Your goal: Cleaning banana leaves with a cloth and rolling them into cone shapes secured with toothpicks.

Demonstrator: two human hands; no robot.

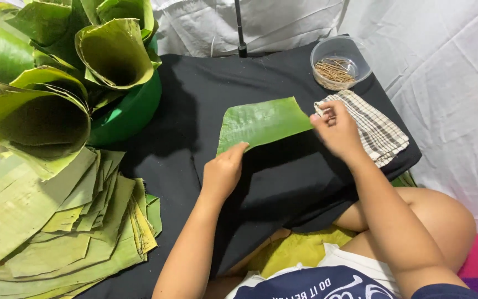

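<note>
A light green banana leaf piece (pixel 261 122) is lifted a little above the black cloth (pixel 206 99) in the middle of the view. My left hand (pixel 223 173) pinches its lower left corner. My right hand (pixel 336 130) grips the right end of the leaf, just in front of a folded checked cloth (pixel 380 130).
A clear plastic bowl (pixel 340 61) of thin wooden sticks stands at the back right. Rolled leaf cones (pixel 114 52) fill a green tub (pixel 131 113) at the back left. A pile of flat cut leaves (pixel 56 221) lies at the left. A thin black pole (pixel 240 27) rises at the back.
</note>
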